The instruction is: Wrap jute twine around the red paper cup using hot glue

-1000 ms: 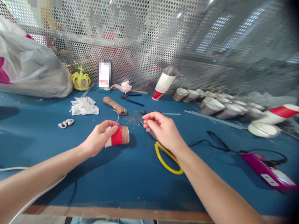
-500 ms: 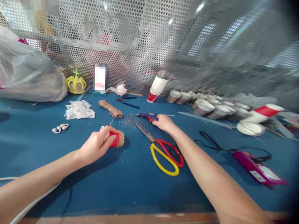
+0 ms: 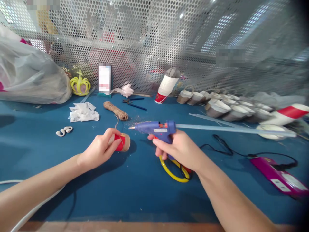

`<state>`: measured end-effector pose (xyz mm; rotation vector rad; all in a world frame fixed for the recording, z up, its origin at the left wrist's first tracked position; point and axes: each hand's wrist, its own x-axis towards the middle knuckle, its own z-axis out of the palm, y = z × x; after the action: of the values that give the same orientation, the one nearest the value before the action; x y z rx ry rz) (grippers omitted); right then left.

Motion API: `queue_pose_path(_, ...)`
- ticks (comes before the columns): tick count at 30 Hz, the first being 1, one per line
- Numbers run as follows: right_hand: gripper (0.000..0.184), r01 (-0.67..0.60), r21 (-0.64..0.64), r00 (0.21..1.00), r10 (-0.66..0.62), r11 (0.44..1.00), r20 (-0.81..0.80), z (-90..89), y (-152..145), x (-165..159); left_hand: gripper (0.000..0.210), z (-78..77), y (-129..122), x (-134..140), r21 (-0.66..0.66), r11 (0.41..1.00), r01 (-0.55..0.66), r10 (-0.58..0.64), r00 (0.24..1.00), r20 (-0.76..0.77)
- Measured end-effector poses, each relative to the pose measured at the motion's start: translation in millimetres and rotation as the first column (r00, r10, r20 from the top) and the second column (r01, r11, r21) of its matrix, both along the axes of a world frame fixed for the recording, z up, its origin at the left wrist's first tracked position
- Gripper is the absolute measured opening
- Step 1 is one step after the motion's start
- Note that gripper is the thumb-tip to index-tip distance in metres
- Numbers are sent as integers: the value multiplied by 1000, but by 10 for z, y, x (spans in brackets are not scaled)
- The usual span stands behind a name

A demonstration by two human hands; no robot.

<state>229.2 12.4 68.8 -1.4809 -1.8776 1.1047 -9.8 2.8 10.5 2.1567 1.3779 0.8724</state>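
My left hand [image 3: 100,147] grips a red and white paper cup [image 3: 120,142] lying on its side, with brown twine wound round one end. A strand leads from it to a bundle of twine [image 3: 116,111] behind. In my right hand [image 3: 177,146] is a blue glue gun [image 3: 156,127], held above the table with its nozzle pointing left towards the cup. A long clear glue stick [image 3: 217,129] sticks out of its back. Under that hand lie scissors, whose yellow handle [image 3: 172,172] shows; their blades are hidden.
Blue-handled pliers [image 3: 135,103], white scraps [image 3: 84,112] and earbuds [image 3: 64,131] lie on the blue table. Stacked paper cups [image 3: 166,85] lean at the back, near several twine-wrapped cups [image 3: 217,108]. A purple power strip [image 3: 277,175] with black cable is at right.
My right hand has lifted the glue gun off the table and brought it nearer, over the scissors. My left hand still holds the cup in about the same place.
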Motion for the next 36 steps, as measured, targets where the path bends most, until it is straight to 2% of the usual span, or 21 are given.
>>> queue_pose_path(4,15,-64,-18,996,65,998,52,-26,-90,-66,20,-16,-1,2,-1,1000,23,-23,1000,-19)
queue_pose_path(13,23,-129,-9,975,128,992,181,-61,-78,-78,19,-30,-4,8,72,995,69,-66,997,-47)
queue_pose_path(25,22,-101,38,970,89,994,226,-30,-114,-112,20,-31,-7,10,54,996,64,-63,998,-23)
queue_pose_path(36,23,-85,26,971,77,996,224,-22,-138,-133,22,-29,5,-4,50,998,45,-44,999,-26)
